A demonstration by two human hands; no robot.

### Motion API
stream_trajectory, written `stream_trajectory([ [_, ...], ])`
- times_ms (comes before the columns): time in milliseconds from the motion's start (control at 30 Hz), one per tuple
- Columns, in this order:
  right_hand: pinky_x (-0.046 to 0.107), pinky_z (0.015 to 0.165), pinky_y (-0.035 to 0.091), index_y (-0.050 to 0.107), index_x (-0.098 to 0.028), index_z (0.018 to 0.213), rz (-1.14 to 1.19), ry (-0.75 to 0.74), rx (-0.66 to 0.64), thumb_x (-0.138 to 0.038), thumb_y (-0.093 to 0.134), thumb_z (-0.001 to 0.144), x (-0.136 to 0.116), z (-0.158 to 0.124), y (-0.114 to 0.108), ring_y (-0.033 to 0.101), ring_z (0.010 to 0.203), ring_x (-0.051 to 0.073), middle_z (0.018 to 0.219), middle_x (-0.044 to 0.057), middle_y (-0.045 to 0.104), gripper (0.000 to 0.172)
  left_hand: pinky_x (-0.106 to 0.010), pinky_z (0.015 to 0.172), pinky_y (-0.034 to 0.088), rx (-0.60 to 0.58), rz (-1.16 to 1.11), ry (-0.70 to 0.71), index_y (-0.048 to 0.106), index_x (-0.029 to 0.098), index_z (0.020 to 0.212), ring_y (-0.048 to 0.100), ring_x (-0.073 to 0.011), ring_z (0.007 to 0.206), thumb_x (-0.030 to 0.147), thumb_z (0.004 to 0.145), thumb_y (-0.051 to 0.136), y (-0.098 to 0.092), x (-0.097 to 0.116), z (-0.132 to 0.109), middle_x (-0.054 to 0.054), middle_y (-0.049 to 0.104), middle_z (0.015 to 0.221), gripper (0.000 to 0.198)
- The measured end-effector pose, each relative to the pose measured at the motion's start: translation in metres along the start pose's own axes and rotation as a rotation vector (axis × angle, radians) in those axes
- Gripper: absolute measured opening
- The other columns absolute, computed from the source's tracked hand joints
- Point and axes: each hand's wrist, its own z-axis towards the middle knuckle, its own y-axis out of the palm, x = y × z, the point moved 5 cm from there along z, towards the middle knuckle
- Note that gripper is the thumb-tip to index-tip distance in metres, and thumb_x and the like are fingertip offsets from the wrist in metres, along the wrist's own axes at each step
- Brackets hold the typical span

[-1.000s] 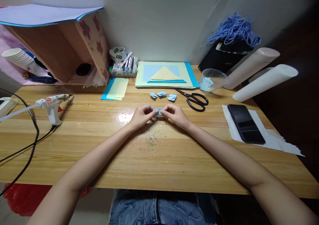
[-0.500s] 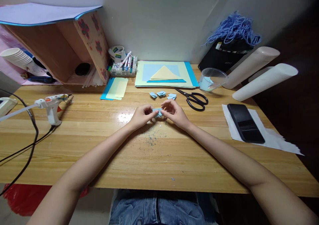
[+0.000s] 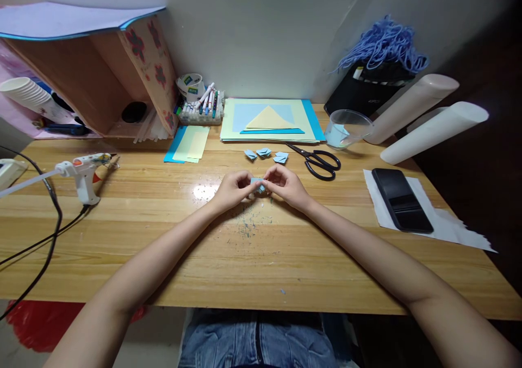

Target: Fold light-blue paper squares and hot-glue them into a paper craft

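My left hand (image 3: 232,188) and my right hand (image 3: 285,186) meet over the middle of the wooden desk (image 3: 261,248), fingertips pinched together on a small folded piece of light blue paper (image 3: 258,184). The paper sits just above the desk surface, mostly hidden by my fingers. Beyond my hands lie several similar small folded blue pieces (image 3: 266,154) in a loose row. Black scissors (image 3: 320,163) rest to their right.
A stack of coloured paper sheets (image 3: 269,120) lies at the back. A glue gun (image 3: 81,172) with its cord is at the left, a black phone (image 3: 402,199) on white paper at the right. A clear plastic cup (image 3: 346,130), marker box (image 3: 203,108), wooden box (image 3: 93,80) and two white rolls (image 3: 428,120) line the back.
My right fingers lifted slightly half a second ago, then closed back on the blue paper. Both hands stay in the same spot on the desk.
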Motion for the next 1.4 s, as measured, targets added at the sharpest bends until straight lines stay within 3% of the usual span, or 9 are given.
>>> stream_trajectory([
  [467, 0.024, 0.056, 0.047, 0.051, -0.017, 0.071, 0.067, 0.115, -0.012, -0.036, 0.069, 0.069, -0.0003, 0.0023, -0.001, 0.053, 0.055, 0.009, 0.064, -0.002, 0.054, 0.026, -0.021, 0.05, 0.035, -0.027, 0.059, 0.008, 0.055, 0.014, 0.069, 0.05, -0.0087, 0.052, 0.047, 0.079, 0.055, 0.002, 0.0015, -0.0009, -0.001, 0.058, 0.06, 0.034],
  [1100, 0.024, 0.057, 0.048, 0.051, -0.018, 0.078, 0.084, 0.117, -0.016, -0.037, 0.069, 0.069, 0.0035, 0.0031, -0.0018, 0.055, 0.059, 0.009, 0.07, -0.002, 0.056, 0.027, -0.021, 0.05, 0.036, -0.028, 0.039, -0.002, 0.055, 0.013, 0.07, 0.051, -0.0089, 0.053, 0.044, 0.079, 0.056, 0.0023, -0.0037, 0.0, -0.001, 0.058, 0.06, 0.032],
  [1300, 0.025, 0.057, 0.047, 0.053, -0.016, 0.075, 0.064, 0.21, -0.223, -0.037, 0.066, 0.073, 0.0074, 0.0012, 0.0043, 0.057, 0.059, 0.01, 0.069, 0.001, 0.062, 0.025, -0.022, 0.05, 0.035, 0.035, 0.054, 0.041, 0.056, 0.013, 0.07, 0.048, -0.0088, 0.053, 0.042, 0.08, 0.055, -0.0025, -0.0016, 0.0008, 0.0, 0.054, 0.061, 0.031],
  [1400, 0.024, 0.058, 0.047, 0.052, -0.016, 0.071, 0.057, 0.206, -0.229, -0.038, 0.066, 0.073, 0.0067, 0.0004, 0.0045, 0.058, 0.06, 0.011, 0.067, 0.001, 0.062, 0.026, -0.022, 0.051, 0.034, 0.041, 0.108, 0.06, 0.056, 0.014, 0.069, 0.046, -0.0091, 0.054, 0.042, 0.08, 0.054, -0.0028, 0.0004, 0.0006, 0.0, 0.052, 0.06, 0.03],
])
